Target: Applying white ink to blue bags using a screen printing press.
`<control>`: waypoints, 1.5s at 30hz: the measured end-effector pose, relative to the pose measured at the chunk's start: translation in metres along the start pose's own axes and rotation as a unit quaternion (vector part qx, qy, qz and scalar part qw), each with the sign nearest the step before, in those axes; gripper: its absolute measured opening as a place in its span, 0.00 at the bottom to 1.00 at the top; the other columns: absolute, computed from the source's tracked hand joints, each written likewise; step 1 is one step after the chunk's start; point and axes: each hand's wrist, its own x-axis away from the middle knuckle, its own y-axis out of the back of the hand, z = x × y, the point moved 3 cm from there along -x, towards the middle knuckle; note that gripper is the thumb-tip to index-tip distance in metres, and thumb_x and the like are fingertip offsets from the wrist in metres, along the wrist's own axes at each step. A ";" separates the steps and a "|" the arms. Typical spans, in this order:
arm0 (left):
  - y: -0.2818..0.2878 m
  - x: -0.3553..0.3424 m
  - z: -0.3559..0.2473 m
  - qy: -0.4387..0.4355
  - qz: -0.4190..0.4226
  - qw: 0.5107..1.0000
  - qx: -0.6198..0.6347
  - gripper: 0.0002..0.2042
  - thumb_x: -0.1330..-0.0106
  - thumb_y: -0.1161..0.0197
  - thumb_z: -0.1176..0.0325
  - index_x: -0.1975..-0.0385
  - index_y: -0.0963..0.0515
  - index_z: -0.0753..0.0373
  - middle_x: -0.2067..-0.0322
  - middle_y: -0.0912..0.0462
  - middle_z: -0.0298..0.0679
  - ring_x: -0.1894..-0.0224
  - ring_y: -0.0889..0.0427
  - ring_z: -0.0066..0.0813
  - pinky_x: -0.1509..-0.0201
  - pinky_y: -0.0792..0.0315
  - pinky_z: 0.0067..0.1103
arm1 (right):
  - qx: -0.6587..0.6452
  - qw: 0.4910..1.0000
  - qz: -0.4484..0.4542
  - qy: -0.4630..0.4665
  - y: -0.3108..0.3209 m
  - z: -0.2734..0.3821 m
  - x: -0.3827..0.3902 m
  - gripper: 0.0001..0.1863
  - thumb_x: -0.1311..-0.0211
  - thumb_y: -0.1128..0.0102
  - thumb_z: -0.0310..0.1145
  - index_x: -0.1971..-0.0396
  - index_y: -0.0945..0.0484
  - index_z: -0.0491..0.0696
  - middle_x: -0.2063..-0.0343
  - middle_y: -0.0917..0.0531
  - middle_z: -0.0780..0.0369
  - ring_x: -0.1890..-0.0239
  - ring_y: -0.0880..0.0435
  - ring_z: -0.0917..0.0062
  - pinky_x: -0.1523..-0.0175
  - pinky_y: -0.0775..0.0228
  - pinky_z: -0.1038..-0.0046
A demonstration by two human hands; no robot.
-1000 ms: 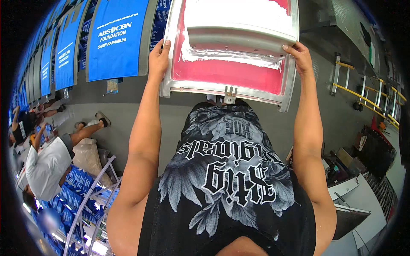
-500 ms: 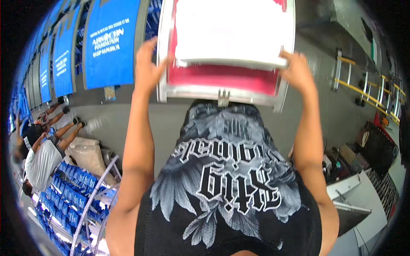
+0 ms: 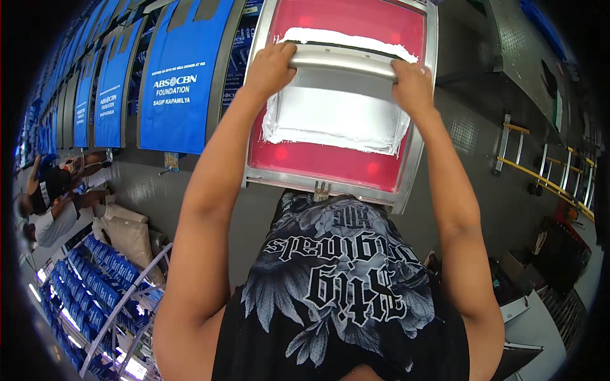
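A printing screen [image 3: 327, 170] with pink-red mesh in a silver metal frame lies in front of my body. Across its far part rests a squeegee [image 3: 343, 61] with a rounded metal-grey bar. My left hand [image 3: 272, 68] is wrapped round its left end, and my right hand [image 3: 414, 87] grips its right end. White ink [image 3: 340, 117] covers a rectangle of the mesh on the near side of the squeegee. A thick ridge of ink lies along its far side. A metal clip [image 3: 322, 190] sits on the frame's near edge.
Blue printed fabric panels [image 3: 181, 82] hang in a row at the left. A yellow-and-silver ladder [image 3: 546, 181] lies at the right by a grey table [image 3: 530, 57]. Blue items fill a rack [image 3: 105, 292] at lower left, and people sit near it.
Both hands have moved, and the squeegee now lies across the far part of the screen. My left fingers, spread before, are now closed on it. More pink mesh shows.
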 end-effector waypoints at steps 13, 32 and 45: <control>0.026 0.137 -0.068 0.059 0.056 0.994 0.079 0.19 0.68 0.36 0.79 0.69 0.24 0.61 0.70 0.22 0.40 0.63 0.25 0.40 0.57 0.32 0.32 | -0.102 0.990 0.087 -0.035 0.037 0.062 0.134 0.23 0.66 0.42 0.20 0.62 0.23 0.49 0.69 0.20 0.60 0.61 0.23 0.65 0.36 0.49 0.52; 0.007 0.032 -0.015 0.128 0.143 0.981 0.039 0.16 0.58 0.31 0.70 0.65 0.19 0.58 0.71 0.18 0.45 0.64 0.20 0.44 0.57 0.27 0.33 | -0.026 0.986 0.159 -0.042 0.017 0.013 0.033 0.23 0.61 0.43 0.25 0.58 0.21 0.50 0.71 0.18 0.56 0.63 0.21 0.64 0.36 0.49 0.55; 0.023 0.137 -0.068 0.052 0.044 0.993 0.101 0.15 0.63 0.39 0.81 0.70 0.21 0.64 0.75 0.20 0.45 0.68 0.22 0.47 0.62 0.29 0.36 | -0.109 0.977 0.168 -0.076 0.038 0.056 0.121 0.23 0.65 0.43 0.21 0.62 0.20 0.51 0.71 0.19 0.55 0.58 0.22 0.62 0.33 0.53 0.53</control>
